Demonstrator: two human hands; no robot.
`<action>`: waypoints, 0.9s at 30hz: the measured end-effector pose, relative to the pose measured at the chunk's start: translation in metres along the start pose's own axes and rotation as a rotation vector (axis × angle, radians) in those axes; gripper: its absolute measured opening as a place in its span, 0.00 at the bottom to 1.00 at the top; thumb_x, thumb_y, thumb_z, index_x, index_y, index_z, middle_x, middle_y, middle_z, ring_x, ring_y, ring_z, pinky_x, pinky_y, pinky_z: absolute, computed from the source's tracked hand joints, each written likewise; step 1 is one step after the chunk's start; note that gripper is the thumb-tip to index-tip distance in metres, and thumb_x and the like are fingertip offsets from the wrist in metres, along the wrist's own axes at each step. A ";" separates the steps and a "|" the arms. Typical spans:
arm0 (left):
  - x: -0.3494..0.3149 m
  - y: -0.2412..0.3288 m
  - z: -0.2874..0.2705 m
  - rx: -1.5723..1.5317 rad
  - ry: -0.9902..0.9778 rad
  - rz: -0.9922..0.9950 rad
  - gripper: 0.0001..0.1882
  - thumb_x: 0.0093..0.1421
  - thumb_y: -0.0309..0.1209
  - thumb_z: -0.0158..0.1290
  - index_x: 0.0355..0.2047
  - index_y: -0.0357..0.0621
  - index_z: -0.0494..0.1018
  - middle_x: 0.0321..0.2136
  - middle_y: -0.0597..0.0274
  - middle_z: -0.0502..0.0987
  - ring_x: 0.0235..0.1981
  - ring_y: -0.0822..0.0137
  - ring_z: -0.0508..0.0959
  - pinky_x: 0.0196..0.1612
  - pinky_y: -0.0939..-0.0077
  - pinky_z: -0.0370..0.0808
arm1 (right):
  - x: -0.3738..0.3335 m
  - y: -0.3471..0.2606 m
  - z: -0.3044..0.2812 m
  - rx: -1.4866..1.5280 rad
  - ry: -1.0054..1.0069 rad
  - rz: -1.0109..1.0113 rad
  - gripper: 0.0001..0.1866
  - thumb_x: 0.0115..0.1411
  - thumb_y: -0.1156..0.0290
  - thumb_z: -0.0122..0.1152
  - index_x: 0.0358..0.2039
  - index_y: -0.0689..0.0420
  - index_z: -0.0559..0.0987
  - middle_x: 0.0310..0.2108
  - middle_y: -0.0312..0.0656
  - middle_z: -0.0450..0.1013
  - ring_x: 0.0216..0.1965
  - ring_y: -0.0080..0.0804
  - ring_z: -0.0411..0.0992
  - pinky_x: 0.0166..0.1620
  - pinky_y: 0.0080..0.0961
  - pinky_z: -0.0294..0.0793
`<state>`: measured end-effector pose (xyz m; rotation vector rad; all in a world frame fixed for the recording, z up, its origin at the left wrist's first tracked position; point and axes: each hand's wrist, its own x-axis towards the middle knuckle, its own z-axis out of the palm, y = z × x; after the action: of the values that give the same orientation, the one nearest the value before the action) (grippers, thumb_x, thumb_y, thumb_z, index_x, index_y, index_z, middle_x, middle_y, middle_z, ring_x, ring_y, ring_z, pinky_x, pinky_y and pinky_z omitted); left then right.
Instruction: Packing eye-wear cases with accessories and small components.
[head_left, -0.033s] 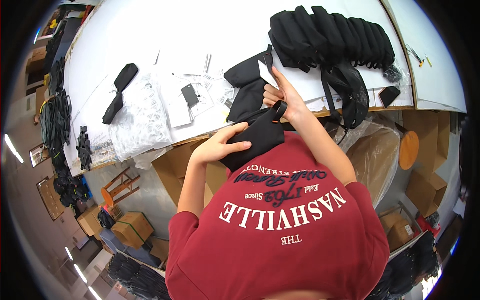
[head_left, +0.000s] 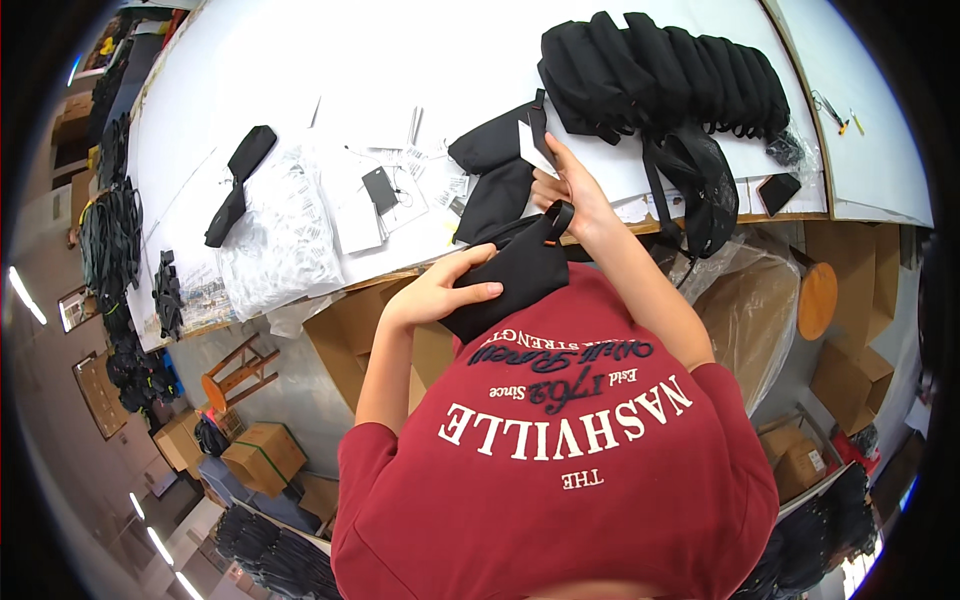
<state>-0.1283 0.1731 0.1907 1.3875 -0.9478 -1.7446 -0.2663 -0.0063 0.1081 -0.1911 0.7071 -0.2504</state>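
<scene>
My left hand grips a small black fabric bag against my front, thumb on its near face and fingers along its top. A black loop with a small orange tab stands up at the bag's right end. Just beyond it, my right hand pinches a white card between thumb and fingers, holding it tilted. Behind the card more black fabric pieces lie on the white table; whether they are one bag or two I cannot tell.
A row of black bags lies at the back right, straps hanging over the edge. Left are a clear plastic bag of labels, a black pouch and loose tags. Below stand open cartons and a wooden stool.
My right hand and the white card have shifted very slightly. My left hand and the black bag stay as they were.
</scene>
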 end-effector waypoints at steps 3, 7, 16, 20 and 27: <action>-0.002 0.008 0.003 0.081 0.101 0.085 0.13 0.57 0.34 0.54 0.31 0.38 0.64 0.40 0.65 0.73 0.29 0.76 0.61 0.34 0.80 0.64 | 0.012 -0.011 0.003 -0.276 0.239 -0.461 0.15 0.60 0.59 0.56 0.24 0.56 0.73 0.17 0.26 0.63 0.20 0.13 0.58 0.27 0.13 0.58; -0.003 0.022 -0.003 0.390 0.168 0.164 0.13 0.53 0.30 0.56 0.25 0.36 0.63 0.45 0.56 0.73 0.26 0.75 0.63 0.30 0.78 0.64 | 0.018 -0.023 -0.003 -0.550 0.395 -0.930 0.16 0.61 0.62 0.55 0.24 0.62 0.75 0.21 0.27 0.68 0.22 0.10 0.57 0.24 0.14 0.55; 0.004 0.031 0.004 0.464 0.087 0.230 0.16 0.53 0.33 0.56 0.24 0.36 0.61 0.43 0.53 0.73 0.29 0.64 0.69 0.34 0.74 0.68 | 0.037 -0.035 -0.022 -0.462 0.521 -0.966 0.18 0.59 0.60 0.57 0.19 0.60 0.74 0.12 0.29 0.64 0.16 0.12 0.56 0.21 0.14 0.54; 0.001 0.033 0.002 0.459 0.081 0.154 0.16 0.53 0.33 0.56 0.24 0.36 0.62 0.43 0.52 0.73 0.30 0.63 0.70 0.35 0.73 0.68 | 0.021 -0.038 -0.012 -0.273 0.519 -0.571 0.17 0.58 0.57 0.58 0.21 0.57 0.75 0.12 0.32 0.66 0.14 0.15 0.59 0.20 0.14 0.58; 0.004 0.034 -0.002 0.468 0.061 0.203 0.14 0.53 0.33 0.56 0.28 0.36 0.65 0.43 0.54 0.74 0.32 0.61 0.72 0.36 0.73 0.70 | 0.030 -0.032 -0.009 -0.181 0.482 -0.479 0.15 0.56 0.58 0.61 0.20 0.54 0.73 0.11 0.27 0.60 0.11 0.14 0.56 0.16 0.14 0.51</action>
<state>-0.1248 0.1528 0.2182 1.5536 -1.4726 -1.3723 -0.2558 -0.0467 0.0911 -0.4842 1.1611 -0.7057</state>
